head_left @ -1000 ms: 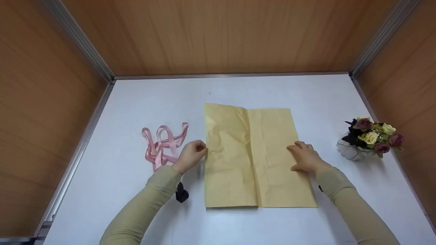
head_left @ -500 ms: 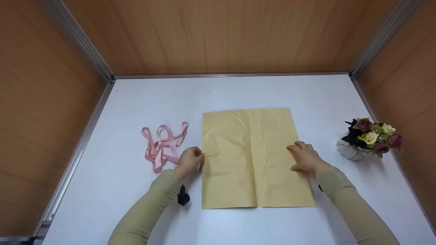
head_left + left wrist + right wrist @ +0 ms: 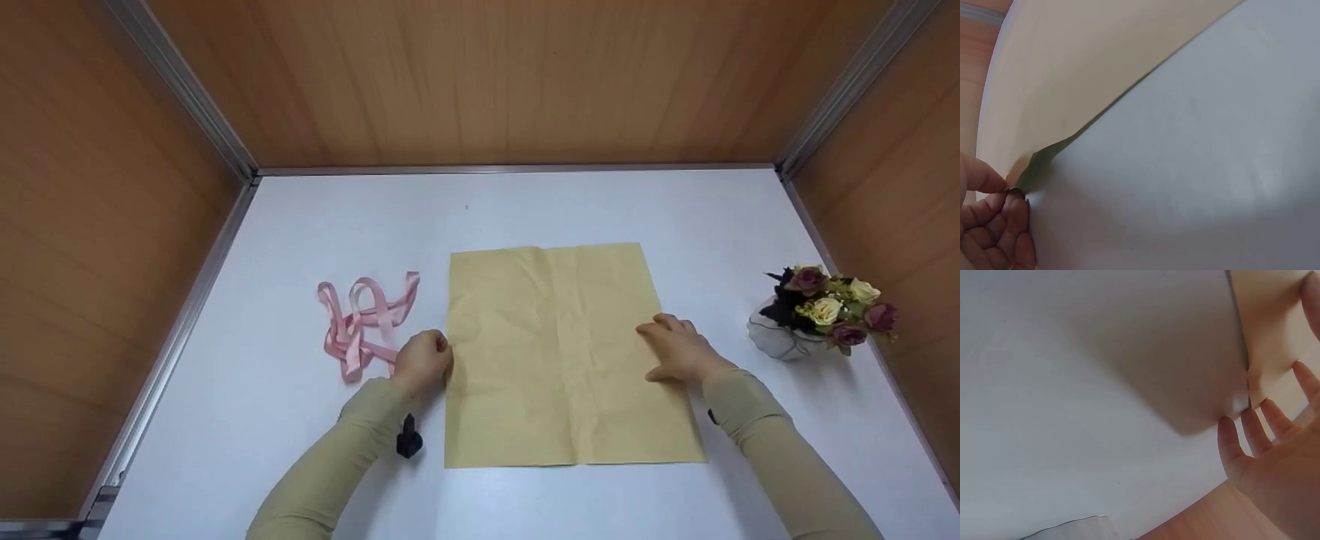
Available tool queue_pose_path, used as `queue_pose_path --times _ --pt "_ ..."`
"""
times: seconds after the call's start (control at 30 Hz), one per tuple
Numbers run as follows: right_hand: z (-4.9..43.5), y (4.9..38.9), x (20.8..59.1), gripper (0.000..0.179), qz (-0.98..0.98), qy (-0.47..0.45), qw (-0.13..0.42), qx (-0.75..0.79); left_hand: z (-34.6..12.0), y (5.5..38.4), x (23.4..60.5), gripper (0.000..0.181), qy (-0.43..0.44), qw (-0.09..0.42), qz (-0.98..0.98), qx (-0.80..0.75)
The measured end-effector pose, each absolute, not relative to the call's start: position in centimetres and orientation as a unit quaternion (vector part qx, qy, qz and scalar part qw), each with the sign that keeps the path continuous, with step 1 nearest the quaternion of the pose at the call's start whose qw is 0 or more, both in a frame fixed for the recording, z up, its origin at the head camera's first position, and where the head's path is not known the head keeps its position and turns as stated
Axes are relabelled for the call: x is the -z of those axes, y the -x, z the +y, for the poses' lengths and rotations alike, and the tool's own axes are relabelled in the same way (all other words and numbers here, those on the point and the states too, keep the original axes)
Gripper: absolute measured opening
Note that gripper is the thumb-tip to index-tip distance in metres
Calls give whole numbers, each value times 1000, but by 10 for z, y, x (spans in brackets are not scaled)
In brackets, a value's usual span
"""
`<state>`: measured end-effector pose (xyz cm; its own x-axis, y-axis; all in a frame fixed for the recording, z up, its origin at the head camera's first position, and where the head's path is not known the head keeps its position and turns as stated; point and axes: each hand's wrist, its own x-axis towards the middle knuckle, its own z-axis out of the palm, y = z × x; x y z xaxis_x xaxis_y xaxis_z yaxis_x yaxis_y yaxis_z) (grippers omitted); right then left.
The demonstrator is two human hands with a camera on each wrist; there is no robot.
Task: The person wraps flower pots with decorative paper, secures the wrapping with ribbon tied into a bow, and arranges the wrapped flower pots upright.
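A sheet of tan wrapping paper [image 3: 517, 360] lies spread on the white table, with soft creases running down its middle. At its left edge my left hand [image 3: 421, 361] pinches the paper between thumb and forefinger; the left wrist view shows the paper edge [image 3: 1100, 95] curling up slightly at that pinch. On the opposite side my right hand [image 3: 679, 349] rests on the right edge with fingers spread. Seen from the right wrist, those fingertips [image 3: 1272, 408] touch down along the paper's border, some on the paper and some on the table.
A loose tangle of pink ribbon [image 3: 360, 326] lies left of the paper. At the right stands a white pot [image 3: 780, 334] of artificial roses [image 3: 840, 307]. Wood-grain panels [image 3: 510, 82] enclose the table at the back and sides. A small black piece [image 3: 409, 439] shows beside the left wrist.
The paper's left half, raised and buckled along the centre fold a second ago, has come down flatter. My left hand has moved slightly down and toward me with that edge; the right stays put.
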<state>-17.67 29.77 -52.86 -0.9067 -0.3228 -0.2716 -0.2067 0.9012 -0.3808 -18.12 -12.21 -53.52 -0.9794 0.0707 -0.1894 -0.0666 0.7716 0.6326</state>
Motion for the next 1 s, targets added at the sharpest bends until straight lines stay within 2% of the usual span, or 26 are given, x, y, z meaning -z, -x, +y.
queue_pose_path --times 0.37,0.5,0.63,0.8,1.0 --pt "297 176 525 79 957 121 177 195 -117 178 533 12 -23 84 956 -280" --pt "297 177 524 78 956 117 175 203 -108 174 531 32 -44 57 962 -264" --pt "297 177 524 78 957 116 172 202 -99 170 531 54 -105 35 959 -262" --pt "296 177 526 78 959 118 168 196 -92 167 532 73 -187 84 943 -261" --pt "297 176 529 78 959 119 166 196 -90 167 532 94 -236 157 936 -208"
